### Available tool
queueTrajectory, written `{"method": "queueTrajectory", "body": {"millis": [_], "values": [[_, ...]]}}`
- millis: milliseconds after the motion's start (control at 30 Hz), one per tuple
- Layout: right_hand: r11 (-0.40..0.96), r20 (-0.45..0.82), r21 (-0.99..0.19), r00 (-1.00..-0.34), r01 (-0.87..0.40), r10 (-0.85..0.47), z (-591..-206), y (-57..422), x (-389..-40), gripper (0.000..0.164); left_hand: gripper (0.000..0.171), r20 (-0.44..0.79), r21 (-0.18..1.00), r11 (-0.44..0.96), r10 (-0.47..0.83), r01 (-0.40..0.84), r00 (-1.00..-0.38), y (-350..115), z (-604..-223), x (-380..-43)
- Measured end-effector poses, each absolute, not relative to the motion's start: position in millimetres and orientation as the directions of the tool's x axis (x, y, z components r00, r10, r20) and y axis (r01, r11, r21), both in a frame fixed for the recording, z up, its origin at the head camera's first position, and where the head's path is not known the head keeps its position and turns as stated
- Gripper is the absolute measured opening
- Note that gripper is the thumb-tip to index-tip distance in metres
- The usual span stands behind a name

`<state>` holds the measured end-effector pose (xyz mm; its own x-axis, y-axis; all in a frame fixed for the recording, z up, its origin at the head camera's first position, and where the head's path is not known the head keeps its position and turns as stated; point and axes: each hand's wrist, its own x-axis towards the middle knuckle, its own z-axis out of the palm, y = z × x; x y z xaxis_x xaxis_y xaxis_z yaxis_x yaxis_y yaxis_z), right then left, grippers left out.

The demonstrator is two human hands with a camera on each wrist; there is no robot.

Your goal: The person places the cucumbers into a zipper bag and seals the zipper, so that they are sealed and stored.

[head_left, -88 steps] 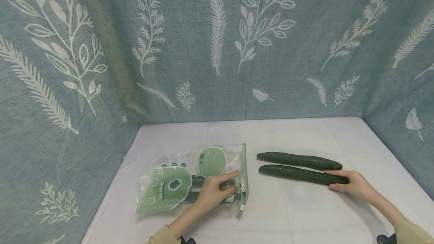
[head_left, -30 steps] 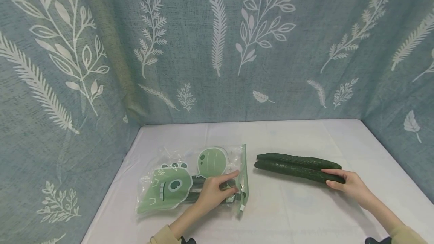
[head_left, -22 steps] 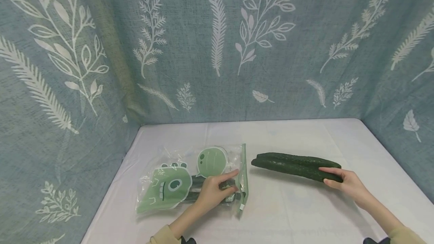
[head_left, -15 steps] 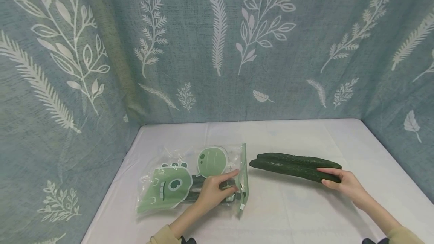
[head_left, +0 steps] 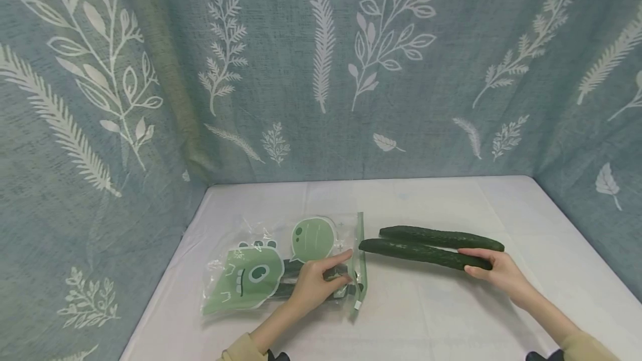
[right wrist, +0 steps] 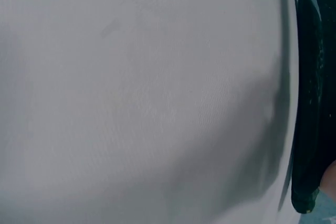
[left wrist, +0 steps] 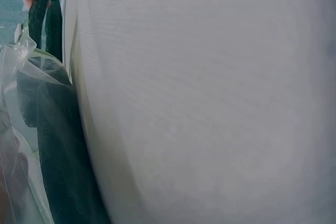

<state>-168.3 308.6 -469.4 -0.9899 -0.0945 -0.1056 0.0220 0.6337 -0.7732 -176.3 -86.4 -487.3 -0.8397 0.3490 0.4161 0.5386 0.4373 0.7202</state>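
A clear zip bag point(head_left: 215, 288) with green cartoon prints lies flat on the left of the table, its green-edged mouth facing right. Dark green cucumbers point(left wrist: 63, 150) show through its film. My left hand point(head_left: 318, 283) is at that mouth, thumb and forefinger curved apart, gripping the lifted film; the exact contact is partly hidden. My right hand point(head_left: 501, 274) pinches the right end of a cucumber point(head_left: 416, 252) between thumb and fingers. This cucumber's left tip reaches the bag's green edge. Just behind it, a second loose cucumber point(head_left: 441, 235) lies on the table.
A white cloth covers the table point(head_left: 426, 316). Blue-green curtains point(head_left: 281, 71) with white leaf prints enclose the back and both sides.
My right hand has brought the nearer cucumber left, from beside the other one to the bag's mouth. The left hand, the bag and the farther cucumber have stayed put.
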Motion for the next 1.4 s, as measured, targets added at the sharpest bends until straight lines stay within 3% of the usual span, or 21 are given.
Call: {"method": "queueTrajectory", "body": {"millis": [800, 1400], "values": [[0.612, -0.075, -0.79, -0.989, -0.02, -0.129, -470.9, 278.5, -169.4, 0.05, 0.048, 0.488, 0.69, 0.414, 0.339, 0.593, -0.804, -85.2, -485.9, -174.5], [0.583, -0.019, -0.809, -0.989, -0.069, -0.144, -476.4, 246.8, -176.5, 0.044, 0.049, 0.471, 0.713, 0.391, 0.347, 0.582, -0.811, -85.5, -486.4, -175.0]]}}
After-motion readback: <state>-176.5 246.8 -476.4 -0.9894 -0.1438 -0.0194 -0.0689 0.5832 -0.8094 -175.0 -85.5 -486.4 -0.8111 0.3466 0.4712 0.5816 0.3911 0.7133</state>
